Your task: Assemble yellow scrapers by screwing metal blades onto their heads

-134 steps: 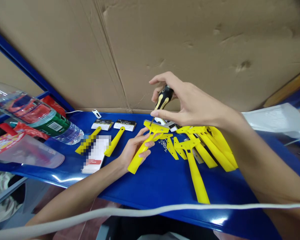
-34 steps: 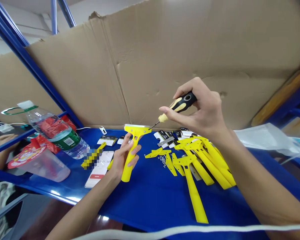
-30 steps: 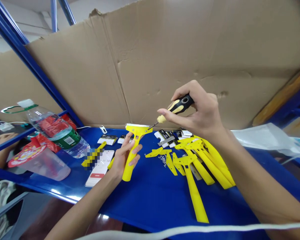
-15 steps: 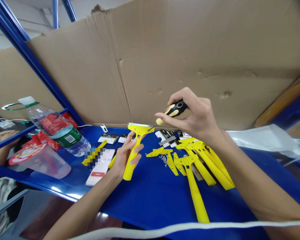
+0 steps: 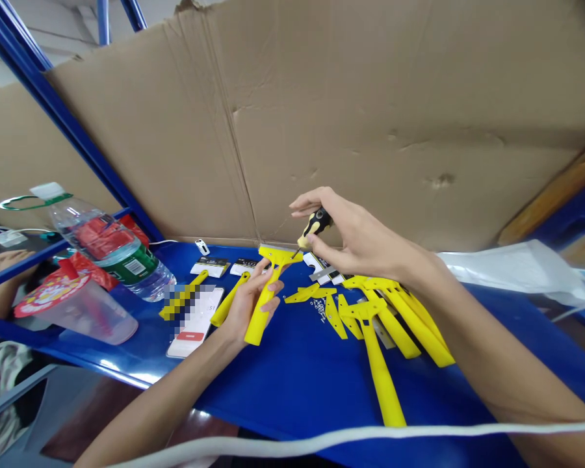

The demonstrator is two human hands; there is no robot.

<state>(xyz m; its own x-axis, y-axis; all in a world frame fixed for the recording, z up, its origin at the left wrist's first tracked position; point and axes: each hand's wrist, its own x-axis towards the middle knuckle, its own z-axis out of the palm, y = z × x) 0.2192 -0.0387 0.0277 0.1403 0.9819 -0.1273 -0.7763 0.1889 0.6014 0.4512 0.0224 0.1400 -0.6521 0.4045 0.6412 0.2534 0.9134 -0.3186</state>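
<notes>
My left hand [image 5: 246, 302] is wrapped round the handle of a yellow scraper [image 5: 262, 317], its wide head tilted up with a metal blade edge along the top. In my right hand [image 5: 355, 237] is a short black-and-cream screwdriver [image 5: 314, 227], held between thumb and fingers. Its tip meets the right side of the scraper head, where a screw would be hidden under it. Right of the held scraper lie loose yellow cover plates [image 5: 335, 315], a scatter of small screws [image 5: 320, 308] and several more yellow scraper handles [image 5: 383, 370].
At left are a phone [image 5: 202, 318], yellow scrapers [image 5: 230, 300], black-and-white packets [image 5: 209, 266], a leaning water bottle [image 5: 121, 250] and a plastic cup [image 5: 97, 312]. Cardboard [image 5: 346, 117] walls the back. A white cable [image 5: 322, 442] crosses the front. Another person's hand [image 5: 10, 263] shows at far left.
The scraper has moved slightly right. My right hand has shifted left and lower, and its fingers have loosened and stretched out over the screwdriver, which stands steeper.
</notes>
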